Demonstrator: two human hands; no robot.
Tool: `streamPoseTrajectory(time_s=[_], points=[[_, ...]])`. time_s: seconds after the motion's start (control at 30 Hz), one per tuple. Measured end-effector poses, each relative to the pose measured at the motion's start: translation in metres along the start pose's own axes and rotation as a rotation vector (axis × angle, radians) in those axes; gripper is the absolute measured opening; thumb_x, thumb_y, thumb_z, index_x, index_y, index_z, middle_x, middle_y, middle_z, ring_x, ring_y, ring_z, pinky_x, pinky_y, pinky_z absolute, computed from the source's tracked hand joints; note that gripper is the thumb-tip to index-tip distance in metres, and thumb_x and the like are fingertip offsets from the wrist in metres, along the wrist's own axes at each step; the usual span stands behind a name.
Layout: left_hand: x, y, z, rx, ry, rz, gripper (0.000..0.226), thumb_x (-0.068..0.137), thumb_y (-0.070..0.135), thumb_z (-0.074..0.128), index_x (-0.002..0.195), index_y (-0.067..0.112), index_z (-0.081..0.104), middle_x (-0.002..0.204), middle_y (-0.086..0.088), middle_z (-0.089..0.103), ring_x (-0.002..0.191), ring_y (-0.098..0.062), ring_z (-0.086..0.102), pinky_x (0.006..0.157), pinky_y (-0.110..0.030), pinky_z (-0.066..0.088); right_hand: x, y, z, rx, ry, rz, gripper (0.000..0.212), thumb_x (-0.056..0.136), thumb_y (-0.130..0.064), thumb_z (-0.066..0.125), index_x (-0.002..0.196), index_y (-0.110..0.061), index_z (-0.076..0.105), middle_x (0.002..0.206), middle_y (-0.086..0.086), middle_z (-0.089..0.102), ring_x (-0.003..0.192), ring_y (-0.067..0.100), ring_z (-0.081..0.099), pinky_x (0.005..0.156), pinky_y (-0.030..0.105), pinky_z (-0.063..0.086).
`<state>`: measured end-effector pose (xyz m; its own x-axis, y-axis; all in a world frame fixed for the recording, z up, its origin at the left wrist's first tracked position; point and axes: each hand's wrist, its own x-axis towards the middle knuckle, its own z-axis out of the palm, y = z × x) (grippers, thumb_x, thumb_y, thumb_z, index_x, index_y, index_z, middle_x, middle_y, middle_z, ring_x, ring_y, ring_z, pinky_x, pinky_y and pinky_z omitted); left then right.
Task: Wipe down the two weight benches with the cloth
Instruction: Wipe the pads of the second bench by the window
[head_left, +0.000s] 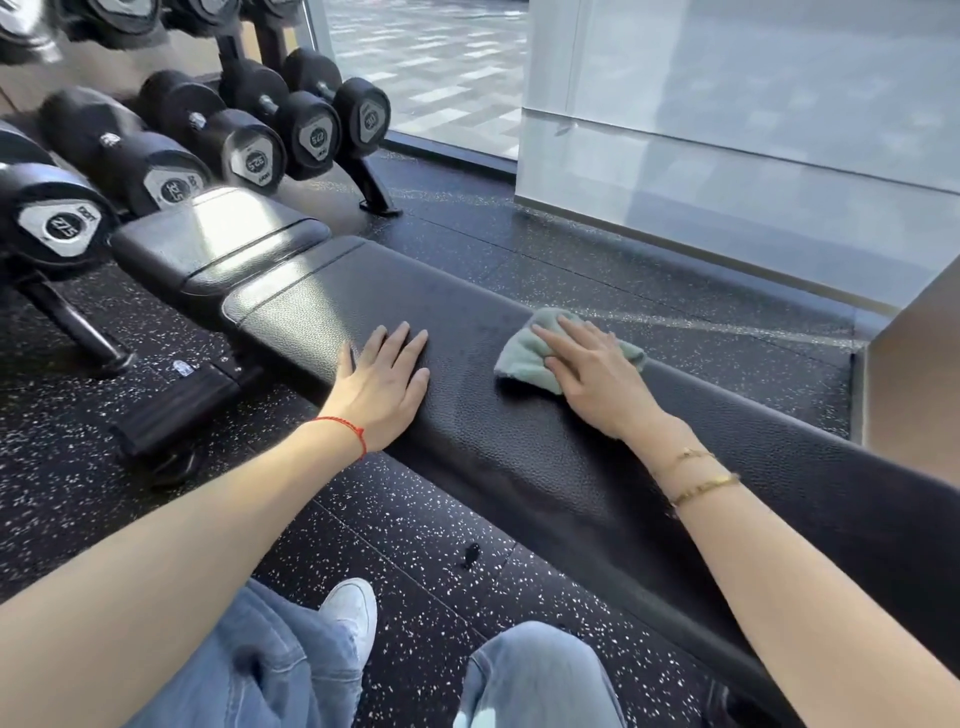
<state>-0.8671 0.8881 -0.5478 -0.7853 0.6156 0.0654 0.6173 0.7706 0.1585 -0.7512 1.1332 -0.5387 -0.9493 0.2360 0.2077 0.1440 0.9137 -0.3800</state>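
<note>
right hand flat, pressing green cloth on bench pad, far edge. left hand flat & empty on pad. prob mid-wipe; 2nd bench not in view.

Bare forearms; red string bracelet on left wrist, thin gold bracelets on right. Light blue jeans, white shoe.

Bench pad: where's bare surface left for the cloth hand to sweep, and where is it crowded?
Bare pad lies between the left hand and the cloth under the right hand, and along the long pad toward the right wrist. The short seat pad is bare too. Crowded: the dumbbell rack stands close beside the seat end.
</note>
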Motion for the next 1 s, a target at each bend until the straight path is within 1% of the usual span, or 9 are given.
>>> streamPoseTrajectory(time_s=[0.07, 0.17, 0.27, 0.4, 0.57, 0.7, 0.83, 0.9, 1.0], points=[[0.000, 0.000, 0.001, 0.002, 0.002, -0.004, 0.056, 0.102, 0.041, 0.020, 0.155, 0.025, 0.010, 0.163, 0.003, 0.007, 0.150, -0.020, 0.000, 0.119, -0.055, 0.002, 0.014, -0.018, 0.015, -0.015, -0.019, -0.030, 0.044, 0.100, -0.037, 0.038, 0.143, -0.038, 0.038, 0.157, 0.002, 0.027, 0.145, 0.032, 0.018, 0.120, 0.046, 0.007], [0.000, 0.000, 0.002, 0.003, 0.005, -0.007, 0.055, 0.102, 0.041, 0.021, 0.155, 0.026, 0.010, 0.163, 0.003, 0.007, 0.150, -0.020, 0.001, 0.119, -0.054, 0.002, -0.016, -0.042, 0.022, -0.015, -0.071, -0.228, 0.047, 0.097, -0.043, 0.031, 0.142, -0.038, 0.039, 0.154, 0.001, 0.033, 0.144, 0.030, 0.023, 0.119, 0.046, 0.013], [0.000, -0.001, 0.002, -0.007, 0.001, -0.006, 0.055, 0.103, 0.041, 0.021, 0.155, 0.027, 0.010, 0.163, 0.004, 0.007, 0.150, -0.019, 0.000, 0.119, -0.053, 0.001, -0.074, -0.041, 0.004, -0.001, -0.091, -0.367, 0.043, 0.100, -0.039, 0.033, 0.142, -0.037, 0.040, 0.152, -0.002, 0.035, 0.143, 0.021, 0.025, 0.119, 0.037, 0.014], [0.001, -0.004, 0.002, 0.000, -0.014, -0.004, 0.056, 0.102, 0.043, 0.019, 0.155, 0.028, 0.009, 0.163, 0.005, 0.005, 0.150, -0.019, -0.002, 0.119, -0.052, -0.001, -0.092, -0.010, -0.017, 0.084, -0.054, -0.241, 0.042, 0.100, -0.038, 0.035, 0.141, -0.038, 0.042, 0.153, -0.008, 0.034, 0.144, 0.015, 0.024, 0.120, 0.029, 0.011], [0.003, -0.003, 0.001, -0.002, -0.016, -0.010, 0.056, 0.102, 0.044, 0.021, 0.155, 0.029, 0.010, 0.163, 0.005, 0.006, 0.150, -0.018, -0.001, 0.120, -0.052, 0.000, 0.005, 0.006, -0.002, 0.012, 0.028, -0.011, 0.042, 0.100, -0.031, 0.042, 0.142, -0.036, 0.041, 0.155, 0.002, 0.031, 0.145, 0.027, 0.023, 0.119, 0.046, 0.012], [0.003, -0.003, 0.000, 0.001, -0.027, -0.009, 0.056, 0.102, 0.044, 0.022, 0.155, 0.029, 0.010, 0.163, 0.005, 0.006, 0.150, -0.019, -0.001, 0.119, -0.052, 0.000, 0.022, -0.032, 0.024, 0.000, -0.025, -0.130, 0.043, 0.099, -0.036, 0.038, 0.142, -0.034, 0.042, 0.154, 0.003, 0.032, 0.144, 0.028, 0.022, 0.119, 0.045, 0.011], [0.002, -0.004, 0.002, 0.005, -0.023, -0.005, 0.056, 0.102, 0.043, 0.022, 0.155, 0.029, 0.009, 0.163, 0.005, 0.005, 0.150, -0.019, -0.001, 0.119, -0.052, 0.000, -0.058, -0.052, 0.014, 0.024, -0.092, -0.379, 0.043, 0.100, -0.037, 0.036, 0.142, -0.037, 0.040, 0.153, -0.002, 0.034, 0.145, 0.020, 0.023, 0.118, 0.044, 0.017], [0.002, -0.005, 0.002, 0.002, -0.015, -0.002, 0.056, 0.102, 0.044, 0.021, 0.155, 0.030, 0.009, 0.163, 0.006, 0.005, 0.150, -0.018, -0.001, 0.119, -0.052, 0.000, -0.100, -0.045, -0.001, 0.046, -0.113, -0.406, 0.041, 0.101, -0.037, 0.038, 0.143, -0.040, 0.038, 0.154, -0.007, 0.032, 0.145, 0.016, 0.021, 0.119, 0.040, 0.016], [0.002, -0.004, 0.002, 0.002, -0.019, 0.002, 0.056, 0.102, 0.045, 0.020, 0.155, 0.030, 0.008, 0.163, 0.006, 0.005, 0.150, -0.018, -0.001, 0.120, -0.051, -0.001, -0.116, -0.023, -0.020, 0.064, -0.149, -0.332, 0.042, 0.101, -0.042, 0.033, 0.142, -0.045, 0.034, 0.155, -0.014, 0.027, 0.146, 0.010, 0.017, 0.120, 0.034, 0.013]])
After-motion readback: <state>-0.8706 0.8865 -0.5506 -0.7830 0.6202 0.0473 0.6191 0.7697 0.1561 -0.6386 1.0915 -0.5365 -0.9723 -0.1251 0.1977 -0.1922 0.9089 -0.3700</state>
